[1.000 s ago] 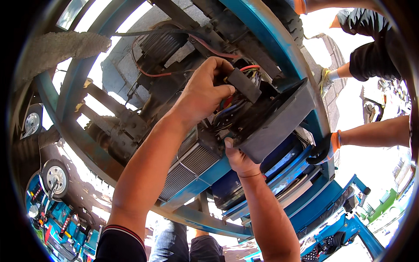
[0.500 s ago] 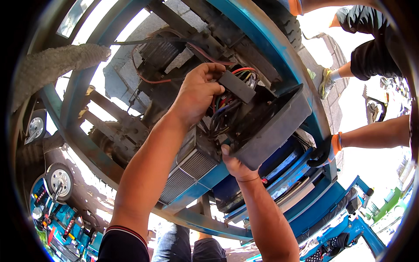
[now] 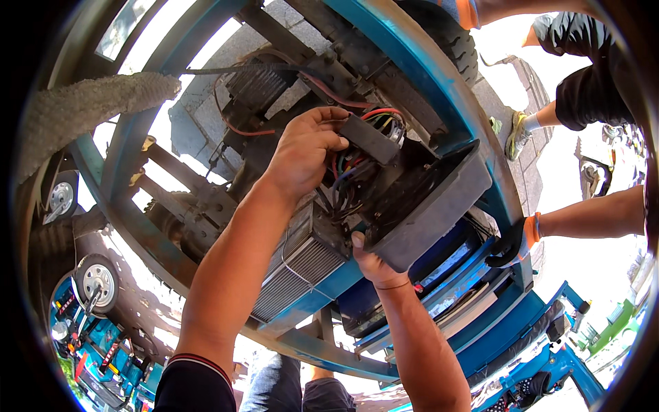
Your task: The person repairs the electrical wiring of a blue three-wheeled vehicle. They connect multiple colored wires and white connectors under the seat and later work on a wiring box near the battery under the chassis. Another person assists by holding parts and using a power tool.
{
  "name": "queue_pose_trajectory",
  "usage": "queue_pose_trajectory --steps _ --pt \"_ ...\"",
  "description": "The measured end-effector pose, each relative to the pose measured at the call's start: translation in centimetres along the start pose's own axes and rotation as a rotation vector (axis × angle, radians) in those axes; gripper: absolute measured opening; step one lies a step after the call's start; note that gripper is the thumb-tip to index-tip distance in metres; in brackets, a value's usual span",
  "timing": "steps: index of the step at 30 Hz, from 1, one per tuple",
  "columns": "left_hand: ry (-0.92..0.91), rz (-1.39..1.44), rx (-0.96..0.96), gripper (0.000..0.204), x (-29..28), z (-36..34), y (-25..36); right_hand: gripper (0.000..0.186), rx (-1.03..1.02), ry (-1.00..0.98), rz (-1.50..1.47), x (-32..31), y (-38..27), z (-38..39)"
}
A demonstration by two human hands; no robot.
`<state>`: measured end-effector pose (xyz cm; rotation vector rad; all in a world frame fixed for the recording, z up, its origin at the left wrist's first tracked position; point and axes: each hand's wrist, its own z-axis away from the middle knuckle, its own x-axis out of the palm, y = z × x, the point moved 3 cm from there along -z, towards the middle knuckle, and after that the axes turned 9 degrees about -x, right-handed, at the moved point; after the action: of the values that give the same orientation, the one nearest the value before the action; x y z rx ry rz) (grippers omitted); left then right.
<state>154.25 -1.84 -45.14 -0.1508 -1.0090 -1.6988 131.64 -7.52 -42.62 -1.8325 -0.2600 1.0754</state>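
My left hand [image 3: 305, 150] pinches one end of a dark rectangular block [image 3: 371, 139] between thumb and fingers. Beneath and beside the block runs a bundle of coloured wires [image 3: 349, 180], some reaching into an open black plastic box [image 3: 439, 213]. That box sits tilted within the blue metal frame [image 3: 412, 48]. My right hand [image 3: 379, 266] grips the box's near lower corner, thumb up over the edge; its other fingers are hidden beneath. Just left of the box is a finned metal unit [image 3: 292, 271] with a thin pale tie across it.
Another person's gloved hand [image 3: 511, 244] rests on the frame at the right. A motor [image 3: 257, 88] and red cable lie beyond my left hand. A rough grey wrapped tube [image 3: 103, 99] juts in from the left. Below the box sits a dark blue case [image 3: 364, 302].
The dark block and my left hand have shifted very slightly left against the frame. My right hand keeps its hold on the box.
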Motion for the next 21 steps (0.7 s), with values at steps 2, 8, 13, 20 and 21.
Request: queue_pose_trajectory --steps 2,8,13,20,21 --pt "0.007 -0.035 0.021 0.049 0.1 0.1 0.0 0.122 0.000 0.001 0.002 0.0 0.1 0.0" --pt "0.115 -0.363 0.145 0.048 1.8 1.4 0.3 0.124 0.000 0.000 0.006 0.0 0.1 -0.1" --pt "0.324 -1.090 0.520 0.044 4.8 3.1 1.4 0.125 -0.002 -0.003 0.008 -0.1 -0.1 -0.1" --pt "0.113 -1.572 0.830 0.029 8.3 2.7 2.2 0.127 0.002 -0.004 0.018 -0.2 -0.1 0.0" --pt "0.119 -1.631 0.776 0.030 8.7 2.5 2.3 0.128 -0.001 -0.004 0.017 -0.1 -0.2 -0.1"
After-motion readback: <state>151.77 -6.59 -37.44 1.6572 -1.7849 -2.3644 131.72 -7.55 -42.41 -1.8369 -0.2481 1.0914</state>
